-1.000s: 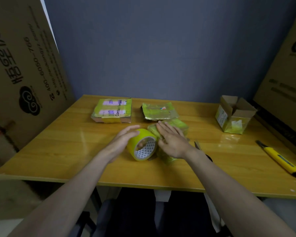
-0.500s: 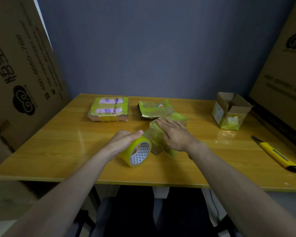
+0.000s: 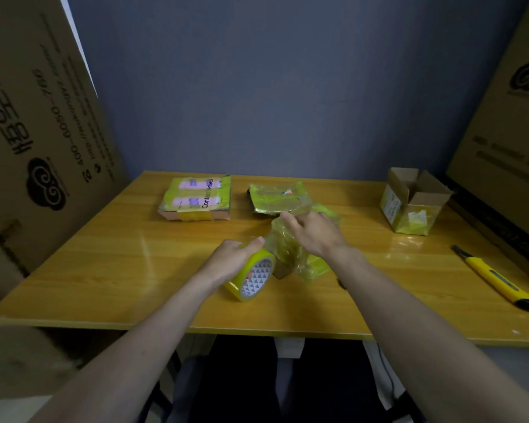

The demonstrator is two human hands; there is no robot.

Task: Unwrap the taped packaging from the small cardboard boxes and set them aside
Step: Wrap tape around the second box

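**A:** Head view. Wood table (image 3: 104, 270) against a blue-grey wall (image 3: 272, 87), big cartons leaning at both sides: left carton (image 3: 37, 132), right carton (image 3: 507, 132).

**B:** Hands?

**A:** Left hand (image 3: 229, 261) grips the tape roll (image 3: 252, 274) from above, thumb hooked over the rim, fingers curled round the far side. Roll is tilted, its core facing the camera, near the front-centre of the table.

**B:** Right?

**A:** Right hand (image 3: 313, 235) rests palm-down on the wrapped box (image 3: 300, 254), fingers straight and close together, pointing left. Box sits mid-table, just right of the roll, touching or nearly so; cannot tell which. A bare cardboard corner shows at its lower left; crumpled yellow film covers the rest.

**B:** Other boxes?

**A:** Flat taped box (image 3: 196, 198) at back left, printed label up. Flat foil-like packet (image 3: 277, 198) at back centre, just behind the right hand. Open box (image 3: 413, 203) at back right, flaps up, yellow tape on its sides.

**B:** Tools?

**A:** Yellow knife (image 3: 495, 277) lies at the right edge, well apart from both hands.
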